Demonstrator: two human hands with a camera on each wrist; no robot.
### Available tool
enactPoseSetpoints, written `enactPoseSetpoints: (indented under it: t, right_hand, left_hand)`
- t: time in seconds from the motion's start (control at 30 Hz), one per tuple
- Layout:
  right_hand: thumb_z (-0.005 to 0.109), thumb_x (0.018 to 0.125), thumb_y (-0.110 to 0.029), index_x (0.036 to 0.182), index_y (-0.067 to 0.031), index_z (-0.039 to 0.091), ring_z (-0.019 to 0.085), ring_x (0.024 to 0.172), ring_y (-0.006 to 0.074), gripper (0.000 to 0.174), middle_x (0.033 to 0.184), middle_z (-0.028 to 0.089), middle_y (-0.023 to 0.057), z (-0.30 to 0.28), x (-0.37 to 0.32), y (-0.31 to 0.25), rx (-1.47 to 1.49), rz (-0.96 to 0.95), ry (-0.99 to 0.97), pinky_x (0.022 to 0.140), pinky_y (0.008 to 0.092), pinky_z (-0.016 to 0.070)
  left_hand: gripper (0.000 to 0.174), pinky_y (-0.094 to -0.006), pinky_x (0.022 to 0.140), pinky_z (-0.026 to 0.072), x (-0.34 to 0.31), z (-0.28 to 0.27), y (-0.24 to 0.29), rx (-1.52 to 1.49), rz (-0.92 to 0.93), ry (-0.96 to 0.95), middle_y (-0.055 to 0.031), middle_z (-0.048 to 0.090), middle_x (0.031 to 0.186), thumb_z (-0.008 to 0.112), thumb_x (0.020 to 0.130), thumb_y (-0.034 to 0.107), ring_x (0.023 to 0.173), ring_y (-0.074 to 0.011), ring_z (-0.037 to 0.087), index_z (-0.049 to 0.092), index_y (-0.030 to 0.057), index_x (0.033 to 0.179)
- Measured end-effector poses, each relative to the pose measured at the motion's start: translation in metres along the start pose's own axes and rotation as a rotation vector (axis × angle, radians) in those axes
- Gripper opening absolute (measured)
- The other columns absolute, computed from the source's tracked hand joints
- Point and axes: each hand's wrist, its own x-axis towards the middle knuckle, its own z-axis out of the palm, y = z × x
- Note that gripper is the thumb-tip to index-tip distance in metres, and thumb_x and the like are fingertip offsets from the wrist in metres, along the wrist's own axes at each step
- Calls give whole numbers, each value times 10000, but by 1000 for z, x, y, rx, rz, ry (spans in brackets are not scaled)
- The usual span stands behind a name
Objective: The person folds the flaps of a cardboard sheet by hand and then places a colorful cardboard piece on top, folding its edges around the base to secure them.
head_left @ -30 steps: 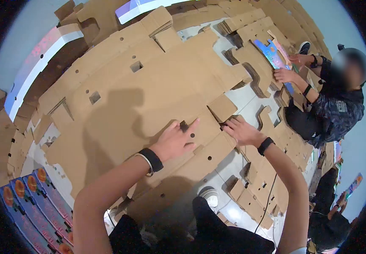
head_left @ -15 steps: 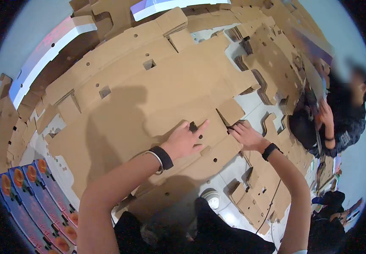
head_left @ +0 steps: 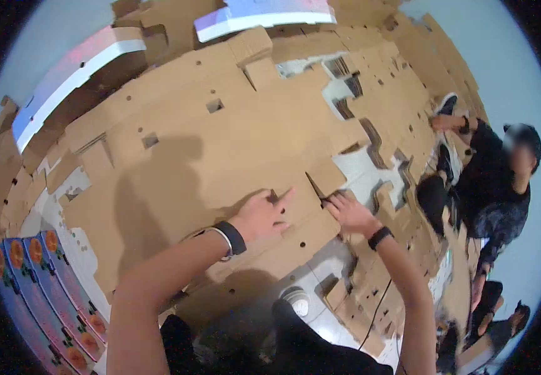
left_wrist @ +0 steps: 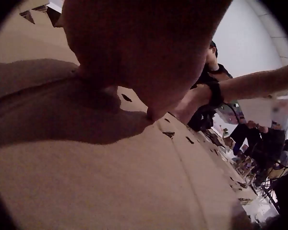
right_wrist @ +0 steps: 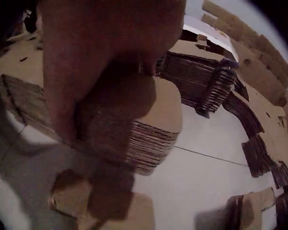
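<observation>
A large stack of flat die-cut cardboard sheets lies before the person. The left hand rests on the top sheet with its fingers spread, beside small punched holes. At the stack's right edge, near a narrow dark slot, the right hand touches the cardboard by a flap. In the right wrist view the right hand reaches over a rounded tab of the layered stack, thumb down along its side; its fingertips are partly hidden. The left wrist view shows the left hand dark against the board.
Printed blue and pink pieces lie at the lower left. More cardboard stacks stand to the right on the pale floor. A seated person is at the right, others lower down. A thin cable crosses the lower right.
Both hands keep nearly the same places on the cardboard, while the view shifts slightly. The seated person at the right no longer holds the printed piece and has an arm stretched to the cardboard.
</observation>
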Motion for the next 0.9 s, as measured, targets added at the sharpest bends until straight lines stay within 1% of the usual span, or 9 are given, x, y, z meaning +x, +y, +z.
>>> enactPoseSetpoints:
  t: [0.13,0.3,0.37,0.43,0.5,0.67,0.77,0.83,0.9]
  right_hand:
    - [630,603,-174,1205,-63,385,417,1098,250,659,1090,466,109,-29,7,-11,0,65,58,927,388,305]
    - [666,616,-179,1244,-144,357,361,1176,254,701,1207,427,84,-100,-1,-17,216,220,-130,940,438,285]
    - [643,702,-225,1207,-148,450,501,967,242,546,1139,506,76,-121,0,-13,193,185,-10,815,331,408]
    - [573,775,-145,969,-74,562,542,818,221,206,867,572,82,-167,28,-26,1072,413,221,707,309,402]
    - [495,850,-243,629,-5,432,349,529,113,331,590,399,6,-147,42,-47,1385,362,781,479,261,252]
    - [476,859,-300,506,-117,298,283,462,84,435,507,335,-39,-53,81,-119,1916,892,849,431,265,216]
    - [441,873,-222,532,-110,314,210,448,80,382,495,248,-44,-87,56,-138,2143,497,1080,424,253,170]
    - [445,865,-191,522,-106,337,235,400,106,369,448,253,-35,-77,64,-153,2149,802,829,408,261,173]
    - [454,858,-182,529,-91,366,294,397,120,353,448,318,-1,-47,80,-156,1947,711,607,403,272,234]
  left_hand:
    - [798,-290,875,337,3,30,-11,27,129,295,-105,617,674,417,837,445,713,-228,579,36,-52,1331]
    - [804,-293,882,335,-1,0,1,69,30,50,-91,614,661,423,841,441,723,-218,583,19,-51,1331]
    - [816,-294,881,335,-2,0,2,30,34,44,-83,610,645,427,840,450,712,-219,585,11,-52,1331]
    - [848,-293,888,331,1,2,0,145,52,54,-70,606,634,431,830,479,700,-214,587,-1,-52,1330]
    - [879,-297,890,335,6,11,-3,147,25,39,-66,601,617,434,813,514,697,-205,588,10,-57,1330]
    - [885,-286,865,363,4,15,-7,78,94,264,-72,591,604,514,788,450,611,-217,577,33,-57,1330]
    - [876,-278,767,396,0,12,-13,-11,113,207,-88,552,573,573,755,400,641,-245,551,82,-36,1336]
    - [874,-277,742,402,3,14,-18,-30,136,221,-87,551,590,590,746,372,646,-237,538,86,-24,1340]
    - [874,-277,717,409,5,10,-21,-42,163,239,-87,549,608,608,737,345,651,-229,526,89,-12,1343]
